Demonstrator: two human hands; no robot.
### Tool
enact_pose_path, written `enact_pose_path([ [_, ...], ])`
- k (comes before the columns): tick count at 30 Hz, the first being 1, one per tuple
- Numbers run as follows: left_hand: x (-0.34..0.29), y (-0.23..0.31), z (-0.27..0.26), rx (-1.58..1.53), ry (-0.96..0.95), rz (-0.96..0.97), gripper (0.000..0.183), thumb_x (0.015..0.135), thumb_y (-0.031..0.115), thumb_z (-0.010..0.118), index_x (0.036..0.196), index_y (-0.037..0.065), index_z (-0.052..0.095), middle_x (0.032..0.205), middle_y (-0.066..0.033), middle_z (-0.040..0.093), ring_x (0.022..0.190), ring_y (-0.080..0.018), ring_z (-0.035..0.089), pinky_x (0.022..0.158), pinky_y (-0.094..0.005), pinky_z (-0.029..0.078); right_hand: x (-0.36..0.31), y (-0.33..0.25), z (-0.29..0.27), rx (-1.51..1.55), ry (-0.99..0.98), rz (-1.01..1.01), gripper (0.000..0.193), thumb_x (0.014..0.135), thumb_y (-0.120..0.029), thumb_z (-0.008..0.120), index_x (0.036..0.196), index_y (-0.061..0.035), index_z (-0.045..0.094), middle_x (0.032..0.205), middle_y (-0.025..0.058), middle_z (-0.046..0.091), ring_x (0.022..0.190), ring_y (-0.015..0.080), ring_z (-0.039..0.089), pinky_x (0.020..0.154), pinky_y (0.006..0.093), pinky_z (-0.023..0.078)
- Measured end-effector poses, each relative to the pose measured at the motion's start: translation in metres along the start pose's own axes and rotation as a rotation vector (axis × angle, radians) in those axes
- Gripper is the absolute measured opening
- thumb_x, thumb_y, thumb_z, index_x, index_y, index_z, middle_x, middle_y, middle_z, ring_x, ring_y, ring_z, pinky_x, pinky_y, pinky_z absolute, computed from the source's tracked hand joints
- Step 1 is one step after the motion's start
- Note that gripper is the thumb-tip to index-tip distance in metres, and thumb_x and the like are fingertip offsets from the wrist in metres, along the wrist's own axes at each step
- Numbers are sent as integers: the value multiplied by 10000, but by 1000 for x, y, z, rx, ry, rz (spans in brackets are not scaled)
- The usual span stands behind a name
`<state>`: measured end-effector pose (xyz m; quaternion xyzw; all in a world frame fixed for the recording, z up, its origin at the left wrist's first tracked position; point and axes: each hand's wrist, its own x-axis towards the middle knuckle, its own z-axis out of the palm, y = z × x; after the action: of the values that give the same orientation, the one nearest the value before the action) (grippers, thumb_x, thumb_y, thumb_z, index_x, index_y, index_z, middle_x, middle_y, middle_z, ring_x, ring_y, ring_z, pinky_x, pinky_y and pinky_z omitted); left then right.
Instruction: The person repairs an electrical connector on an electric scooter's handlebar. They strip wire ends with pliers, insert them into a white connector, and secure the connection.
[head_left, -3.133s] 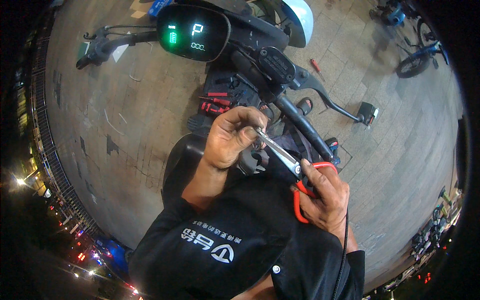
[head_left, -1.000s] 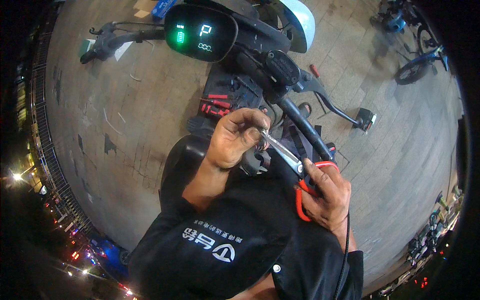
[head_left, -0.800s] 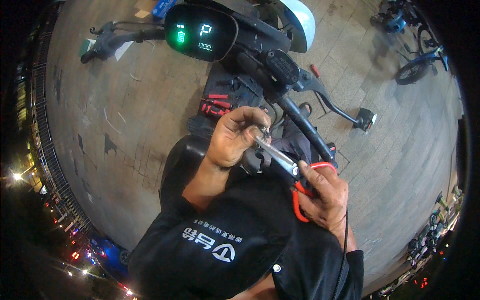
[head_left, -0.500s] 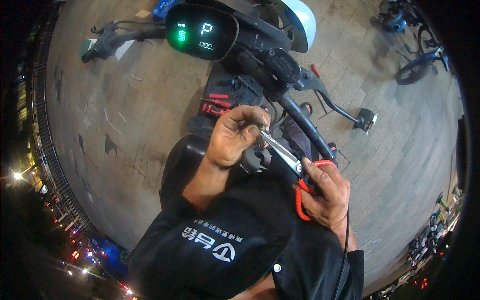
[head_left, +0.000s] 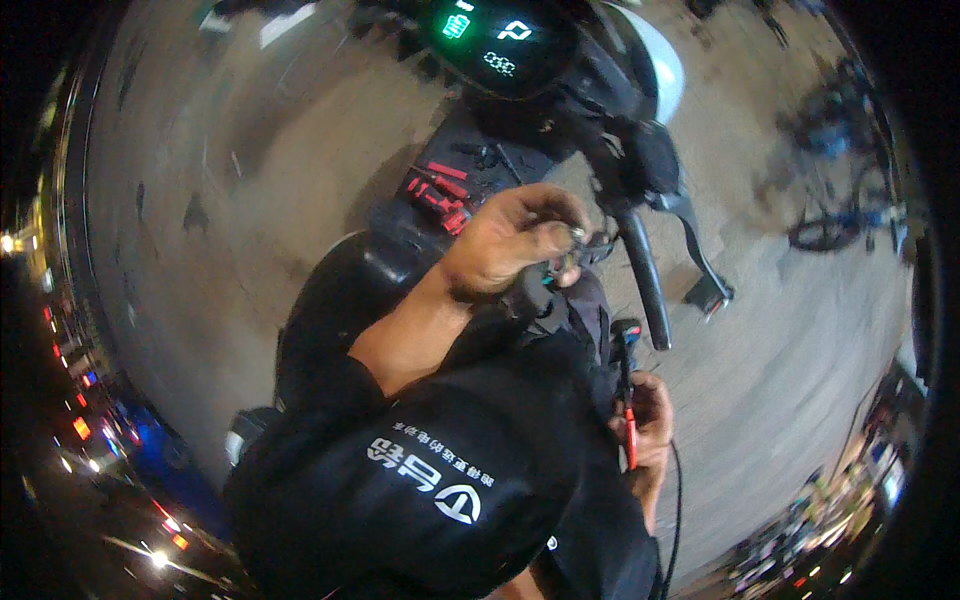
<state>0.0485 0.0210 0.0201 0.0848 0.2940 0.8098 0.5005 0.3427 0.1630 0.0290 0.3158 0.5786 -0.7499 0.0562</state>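
My left hand (head_left: 522, 242) is raised over my lap, thumb and fingertips pinched on something small that I cannot make out. Dark pieces, possibly wires (head_left: 592, 250), show just beyond those fingertips. Lower down on the right, beside my leg, my right hand (head_left: 652, 415) is closed around red-handled scissors (head_left: 630, 440), seen nearly edge-on. Blur hides the scissors' blades.
A lit dashboard display (head_left: 505, 40) and a handlebar grip (head_left: 645, 285) with brake lever (head_left: 700, 260) are in front. Red-handled tools (head_left: 440, 195) lie on the dark footboard (head_left: 400, 225). A parked bicycle (head_left: 835, 225) stands at far right.
The scissors have come away from my left fingertips and gone down to the right in my right hand. My left hand sits further right; the whole view has shifted and turned.
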Motion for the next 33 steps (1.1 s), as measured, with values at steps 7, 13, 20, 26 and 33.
enact_pose_path([
  [7, 5, -29, 2, -20, 45, 139, 246, 878, 133, 626, 1076, 2, 566, 901, -64, 613, 724, -135, 578, 625, -297, 523, 56, 119, -22, -469, 47, 214, 395, 808, 15, 653, 1173, 7, 502, 1052, 93, 605, 944, 144, 585, 818, 279, 480],
  [13, 6, -51, 21, -21, 151, 360, 192, 839, 115, 651, 1015, 38, 656, 929, -64, 648, 873, -153, 604, 817, -298, 469, 139, 125, 85, -643, -360, -10, 381, 810, -116, 662, 1162, -29, 546, 1070, 155, 615, 981, 261, 598, 839, 374, 466],
  [20, 14, -58, 27, -69, 259, 539, 247, 825, 155, 675, 1051, 58, 654, 932, -37, 653, 854, -133, 594, 791, -305, 470, 141, 188, 278, -703, -849, -728, 358, 734, -157, 717, 1051, -28, 609, 883, 176, 638, 849, 381, 610, 729, 428, 493],
  [26, 7, -45, 24, -56, 276, 529, 167, 786, 123, 657, 934, 52, 684, 874, -43, 663, 810, -160, 588, 779, -313, 453, 82, 251, 409, -888, -1007, -844, 431, 748, -118, 633, 1158, -10, 554, 1039, 195, 612, 961, 365, 583, 840, 414, 482],
  [33, 2, -23, 23, 89, 239, 409, 248, 737, 124, 663, 941, -17, 671, 896, -137, 670, 840, -231, 604, 780, -341, 467, 81, 275, 444, -786, -944, -879, 305, 829, -82, 527, 1110, 10, 599, 1115, 206, 593, 1002, 348, 574, 851, 417, 494],
])
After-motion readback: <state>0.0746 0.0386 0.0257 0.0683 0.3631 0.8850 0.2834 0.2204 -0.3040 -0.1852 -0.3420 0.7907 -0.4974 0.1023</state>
